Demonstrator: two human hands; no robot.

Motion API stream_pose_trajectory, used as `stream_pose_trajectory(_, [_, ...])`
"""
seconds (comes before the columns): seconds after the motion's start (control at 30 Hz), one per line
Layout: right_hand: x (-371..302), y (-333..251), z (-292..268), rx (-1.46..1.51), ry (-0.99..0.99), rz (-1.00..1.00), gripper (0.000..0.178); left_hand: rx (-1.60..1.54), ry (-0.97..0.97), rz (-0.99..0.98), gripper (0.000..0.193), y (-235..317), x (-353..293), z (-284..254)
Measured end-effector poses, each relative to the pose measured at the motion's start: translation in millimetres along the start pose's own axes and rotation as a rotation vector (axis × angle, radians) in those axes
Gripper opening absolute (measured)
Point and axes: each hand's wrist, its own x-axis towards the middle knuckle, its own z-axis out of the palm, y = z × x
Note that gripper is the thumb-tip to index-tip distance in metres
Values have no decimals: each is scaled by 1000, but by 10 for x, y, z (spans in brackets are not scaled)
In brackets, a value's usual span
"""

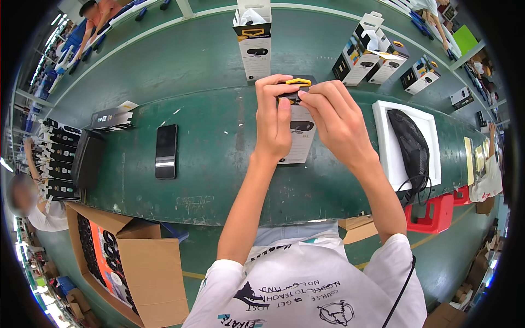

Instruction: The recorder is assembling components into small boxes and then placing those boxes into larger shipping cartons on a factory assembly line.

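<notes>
White-and-black box (302, 139) directly below and between both hands, over the green table (219, 180). Long axis looks near vertical: dark top end up at the fingertips, white base down toward the tabletop, pictured front face toward the wearer. Yellow hang tab (299, 82) at the top end, just past the left thumb, between the two hands.

Left hand (273, 120) grasping box's upper left side, thumb in front, fingers over the top. Right hand (343, 123) with bent fingers, tips at the top's front edge; can't tell if pinching.

Phone (166, 152) well left of left hand. White tray (383, 131) right of right hand, black mesh pouch (407, 142) in it. Tall open carton (257, 57) just beyond left hand, upright.
</notes>
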Motion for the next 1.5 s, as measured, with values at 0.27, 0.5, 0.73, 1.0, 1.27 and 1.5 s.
stream_pose_trajectory(0.27, [-28, 65, 184, -181, 79, -118, 29, 34, -2, 5, 26, -33, 83, -14])
stream_pose_trajectory(0.5, [73, 30, 128, -220, -5, -158, 31, 38, 12, 17, 23, -86, 94, -29])
stream_pose_trajectory(0.73, [322, -144, -153, 80, -146, 193, 11, 49, -6, 1, 20, -49, 25, -67])
stream_pose_trajectory(1.0, [213, -233, -24, -98, -72, 33, 15, -27, -1, 79, 18, -121, 20, -103])
stream_pose_trajectory(1.27, [120, 71, 24, 317, -31, 212, 22, -124, 12, 32, 14, -166, 15, -91])
stream_pose_trajectory(1.5, [206, 133, 55, 374, -91, 251, 21, -91, 67, 22, 8, -205, 55, -77])
